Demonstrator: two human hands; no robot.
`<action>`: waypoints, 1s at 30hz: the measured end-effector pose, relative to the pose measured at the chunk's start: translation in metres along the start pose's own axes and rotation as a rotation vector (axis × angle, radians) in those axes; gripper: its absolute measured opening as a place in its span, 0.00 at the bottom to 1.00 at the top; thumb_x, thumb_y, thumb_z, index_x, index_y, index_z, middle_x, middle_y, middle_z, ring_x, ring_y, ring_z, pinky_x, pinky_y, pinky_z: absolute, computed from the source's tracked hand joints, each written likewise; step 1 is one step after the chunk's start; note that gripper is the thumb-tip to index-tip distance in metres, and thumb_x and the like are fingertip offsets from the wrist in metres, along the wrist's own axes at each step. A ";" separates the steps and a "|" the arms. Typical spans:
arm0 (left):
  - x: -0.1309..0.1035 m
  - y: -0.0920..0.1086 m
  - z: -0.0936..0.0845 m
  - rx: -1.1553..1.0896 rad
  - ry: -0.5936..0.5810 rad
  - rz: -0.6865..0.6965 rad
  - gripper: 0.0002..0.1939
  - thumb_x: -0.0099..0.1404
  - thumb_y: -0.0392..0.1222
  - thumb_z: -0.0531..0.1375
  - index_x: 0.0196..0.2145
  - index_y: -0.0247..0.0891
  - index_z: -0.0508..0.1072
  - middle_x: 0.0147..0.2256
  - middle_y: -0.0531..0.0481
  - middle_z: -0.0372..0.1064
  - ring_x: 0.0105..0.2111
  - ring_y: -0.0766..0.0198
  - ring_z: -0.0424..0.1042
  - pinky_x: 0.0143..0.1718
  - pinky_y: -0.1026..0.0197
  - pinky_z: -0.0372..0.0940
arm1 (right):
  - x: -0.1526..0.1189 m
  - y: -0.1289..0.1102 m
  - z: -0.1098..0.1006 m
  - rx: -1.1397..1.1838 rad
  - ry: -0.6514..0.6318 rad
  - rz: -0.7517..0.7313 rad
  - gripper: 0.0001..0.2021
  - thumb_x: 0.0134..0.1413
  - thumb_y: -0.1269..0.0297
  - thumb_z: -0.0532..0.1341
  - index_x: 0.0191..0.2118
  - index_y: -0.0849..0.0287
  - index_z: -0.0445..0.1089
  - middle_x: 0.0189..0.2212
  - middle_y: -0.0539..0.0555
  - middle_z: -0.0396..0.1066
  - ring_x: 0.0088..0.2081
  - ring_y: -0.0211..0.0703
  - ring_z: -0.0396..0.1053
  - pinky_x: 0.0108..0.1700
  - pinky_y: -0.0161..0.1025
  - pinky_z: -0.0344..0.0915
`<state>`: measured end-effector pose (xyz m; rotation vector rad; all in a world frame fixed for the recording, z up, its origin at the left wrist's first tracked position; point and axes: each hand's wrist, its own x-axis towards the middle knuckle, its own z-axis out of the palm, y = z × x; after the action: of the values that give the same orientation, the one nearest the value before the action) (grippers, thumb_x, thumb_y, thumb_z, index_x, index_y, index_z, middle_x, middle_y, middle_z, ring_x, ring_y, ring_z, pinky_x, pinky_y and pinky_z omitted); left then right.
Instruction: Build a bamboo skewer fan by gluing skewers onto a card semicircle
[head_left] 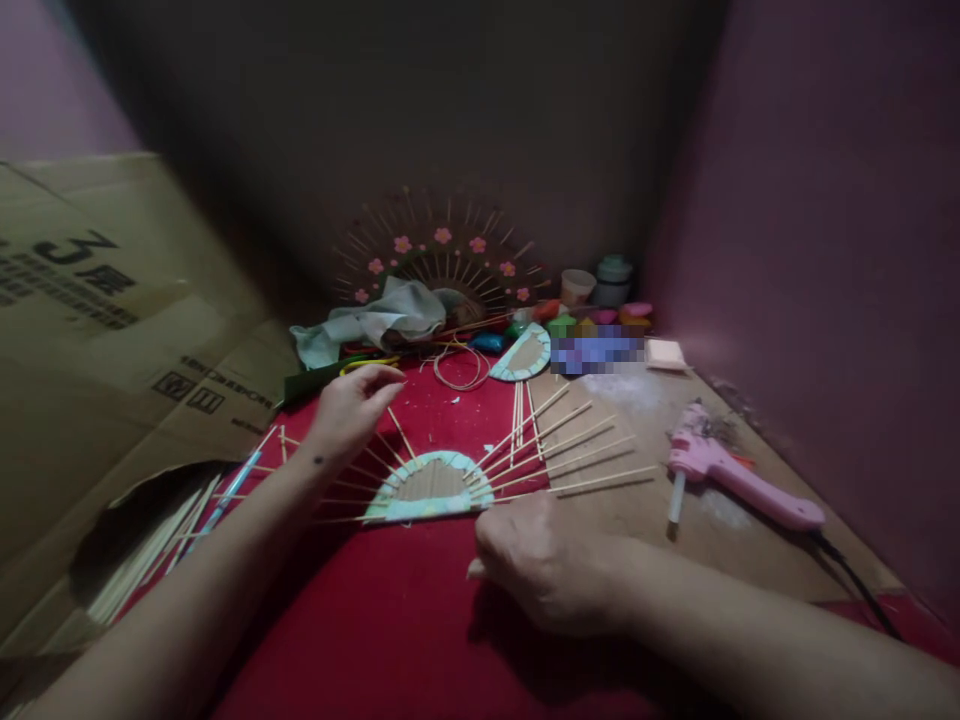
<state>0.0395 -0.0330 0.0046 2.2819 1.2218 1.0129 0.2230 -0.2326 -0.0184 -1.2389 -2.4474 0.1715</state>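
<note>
A half-round cardboard piece [431, 482] with a pale patterned rim lies on the red surface, thin wooden sticks fanning out from it. My left hand [352, 408] is over the left sticks, thumb and fingers drawn together; anything between the fingertips is too small to make out. Just below its thumb is the upper end of one stick [401, 432]. My right hand [536, 560] is curled closed near the piece's lower right corner, and its fingers hide whatever they may hold. Several sticks [574, 445] spread out above the right hand.
A pink glue gun [739, 480] rests on a cardboard sheet [600, 545] at right. Behind are a second half-round piece [525, 355], a coil of cord [461, 365], crumpled cloth [394, 318] and a flowered stick fan [442, 250]. A cardboard box [112, 370] with loose sticks [154, 550] stands left.
</note>
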 end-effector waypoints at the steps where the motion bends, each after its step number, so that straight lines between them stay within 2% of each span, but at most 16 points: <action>1: 0.005 0.011 0.006 0.031 -0.103 0.012 0.14 0.56 0.48 0.58 0.35 0.36 0.76 0.34 0.47 0.76 0.35 0.59 0.73 0.41 0.60 0.65 | 0.001 -0.002 -0.002 0.001 -0.077 0.014 0.12 0.63 0.58 0.54 0.32 0.60 0.63 0.23 0.52 0.68 0.22 0.36 0.58 0.22 0.35 0.44; 4: 0.020 0.047 0.031 0.173 -0.420 0.044 0.14 0.56 0.46 0.57 0.34 0.36 0.77 0.34 0.48 0.77 0.35 0.60 0.74 0.39 0.63 0.64 | 0.004 -0.005 -0.008 0.013 -0.206 0.018 0.12 0.65 0.58 0.52 0.35 0.61 0.63 0.27 0.54 0.72 0.24 0.37 0.63 0.23 0.36 0.44; 6: 0.027 0.068 0.050 0.269 -0.547 0.050 0.14 0.56 0.45 0.56 0.34 0.36 0.78 0.33 0.48 0.77 0.34 0.61 0.74 0.36 0.64 0.64 | 0.003 -0.006 -0.009 0.024 -0.230 0.009 0.13 0.66 0.57 0.50 0.37 0.61 0.63 0.28 0.55 0.73 0.26 0.38 0.65 0.24 0.36 0.44; 8: 0.033 0.082 0.070 0.332 -0.606 0.039 0.13 0.55 0.45 0.56 0.31 0.36 0.78 0.29 0.48 0.76 0.31 0.61 0.73 0.31 0.64 0.62 | 0.003 -0.005 -0.009 0.034 -0.230 0.005 0.13 0.66 0.57 0.49 0.37 0.61 0.62 0.30 0.55 0.73 0.28 0.39 0.67 0.24 0.37 0.45; 11: 0.038 0.090 0.093 0.434 -0.664 0.001 0.13 0.52 0.45 0.57 0.28 0.34 0.78 0.25 0.45 0.73 0.26 0.60 0.72 0.24 0.64 0.60 | 0.002 -0.002 -0.009 0.043 -0.220 0.003 0.13 0.66 0.57 0.49 0.38 0.60 0.62 0.31 0.55 0.74 0.29 0.41 0.68 0.24 0.38 0.46; 16: 0.047 0.091 0.112 0.592 -0.693 -0.031 0.20 0.49 0.44 0.59 0.38 0.32 0.77 0.32 0.41 0.75 0.31 0.55 0.74 0.25 0.64 0.62 | 0.003 -0.001 -0.010 0.032 -0.202 0.010 0.14 0.66 0.55 0.48 0.39 0.60 0.63 0.32 0.55 0.74 0.30 0.42 0.69 0.23 0.38 0.46; 20: 0.055 0.097 0.117 0.704 -0.695 -0.036 0.24 0.49 0.43 0.59 0.44 0.34 0.76 0.40 0.36 0.75 0.37 0.50 0.75 0.30 0.61 0.66 | 0.003 0.000 -0.013 0.041 -0.190 0.025 0.14 0.66 0.56 0.48 0.39 0.61 0.63 0.33 0.55 0.74 0.31 0.42 0.69 0.24 0.38 0.46; 23: 0.063 0.103 0.113 0.790 -0.688 -0.045 0.24 0.50 0.41 0.58 0.45 0.32 0.76 0.42 0.32 0.74 0.40 0.45 0.74 0.34 0.57 0.67 | 0.004 0.000 -0.015 0.039 -0.175 0.040 0.13 0.66 0.56 0.48 0.40 0.61 0.64 0.35 0.54 0.74 0.32 0.41 0.70 0.24 0.39 0.45; 26: 0.077 0.103 0.100 0.860 -0.699 -0.052 0.21 0.48 0.38 0.58 0.41 0.30 0.77 0.39 0.30 0.75 0.40 0.44 0.74 0.34 0.55 0.67 | 0.004 0.001 -0.015 0.040 -0.183 0.057 0.14 0.66 0.56 0.49 0.39 0.60 0.64 0.35 0.54 0.75 0.32 0.41 0.70 0.24 0.38 0.45; 30: 0.094 0.088 0.074 0.889 -0.737 -0.048 0.11 0.42 0.34 0.61 0.28 0.34 0.78 0.28 0.37 0.76 0.34 0.49 0.75 0.32 0.60 0.64 | 0.003 0.001 -0.013 0.036 -0.165 0.081 0.16 0.67 0.55 0.48 0.36 0.59 0.65 0.32 0.53 0.75 0.29 0.39 0.69 0.23 0.38 0.43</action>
<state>0.1792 -0.0030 0.0470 2.7769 1.5003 -0.5333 0.2274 -0.2303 -0.0060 -1.3590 -2.5210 0.3515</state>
